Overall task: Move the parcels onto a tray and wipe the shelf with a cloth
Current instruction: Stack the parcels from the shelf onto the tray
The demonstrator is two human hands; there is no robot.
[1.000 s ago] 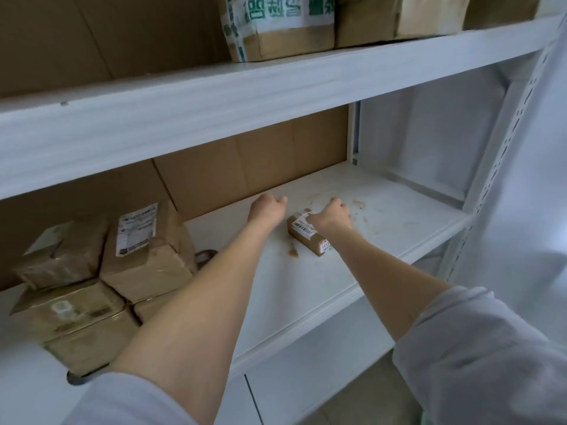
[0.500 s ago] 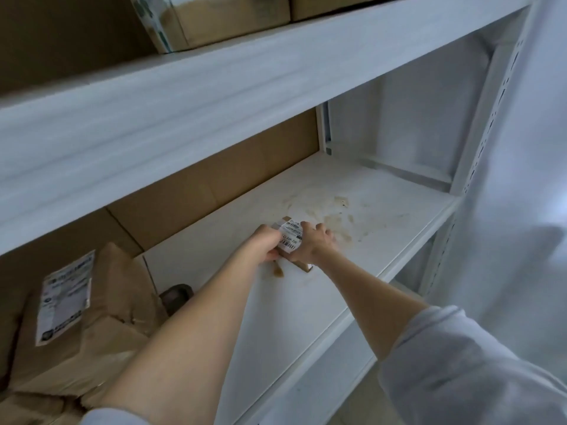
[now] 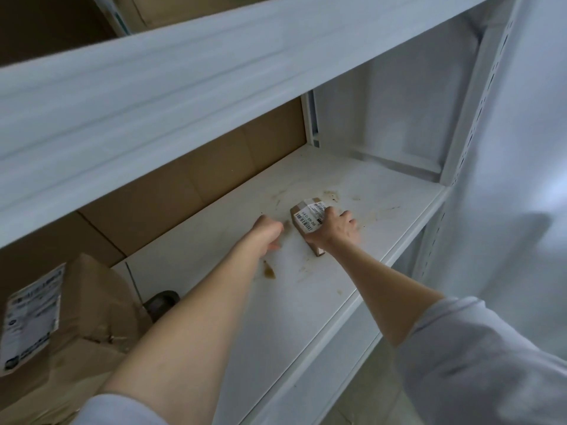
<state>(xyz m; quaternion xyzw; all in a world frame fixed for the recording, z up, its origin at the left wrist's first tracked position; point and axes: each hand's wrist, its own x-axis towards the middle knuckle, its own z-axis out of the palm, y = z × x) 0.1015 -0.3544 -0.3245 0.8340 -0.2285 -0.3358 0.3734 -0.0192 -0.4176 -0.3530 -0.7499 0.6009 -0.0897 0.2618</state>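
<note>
Parcel (image 3: 306, 223), small, brown, with barcode labels, lies mid-way along the white shelf (image 3: 383, 216) among brown stains (image 3: 270, 273). It is tilted, and its near end appears to touch the surface. Risks noted: the grip takes one side only, so the parcel may twist free or drop on the lift. Dragging it instead of lifting would smear stain onto the cardboard. One label looks loose at its edge and may snag. The upper shelf (image 3: 245, 87) overhangs the reach and could be struck on the way out. Right hand (image 3: 336, 230): fingers curled round the parcel, grasping it. Left hand (image 3: 268, 234): just beside the parcel but apart from it, fingers curled under, holding nothing visible.
</note>
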